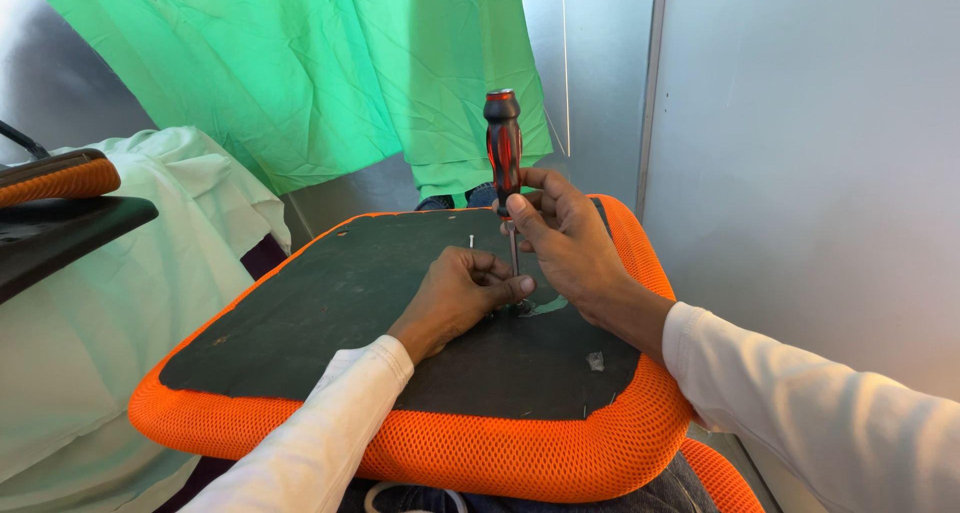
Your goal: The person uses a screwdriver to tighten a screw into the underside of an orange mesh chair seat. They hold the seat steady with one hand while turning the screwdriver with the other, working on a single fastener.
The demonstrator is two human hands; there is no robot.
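Screwdriver (503,148) stands upright over the far centre of the upturned seat pad (330,303). Right hand (565,238) grips its lower handle; left hand (460,293) pinches the shaft near the tip. Judged rigid, light; ribbed handle gives best purchase.

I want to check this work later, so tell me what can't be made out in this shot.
Head view:
- Screwdriver tip and what it meets: hidden by the left hand fingers.
- Right hand palm side: turned away.
- Small pin on the seat pad: too small to identify.
- Black-and-orange part: cut off by the left edge.
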